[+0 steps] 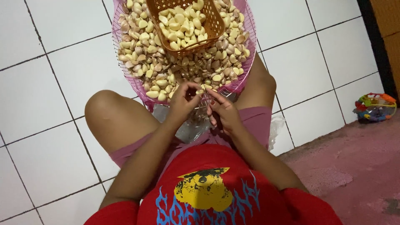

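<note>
Pink wire basket (125,75) holding cream and pale purple-brown garlic cloves (158,66); orange-brown plastic basket (210,31) with pale yellow peeled cloves (183,25). White floor tiles (50,108) with dark grout; red shirt (216,191), yellow-and-blue print; pink shorts (258,121); multicoloured toy (375,107).

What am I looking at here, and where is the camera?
The camera sits on a person's head and looks down at their lap and bare hands; they sit on a white tiled floor. The left hand and right hand meet over a small garlic clove, pinched between the fingers. In front is a pink mesh basket heaped with garlic cloves, and on the heap rests a smaller orange basket holding pale cloves.
</note>
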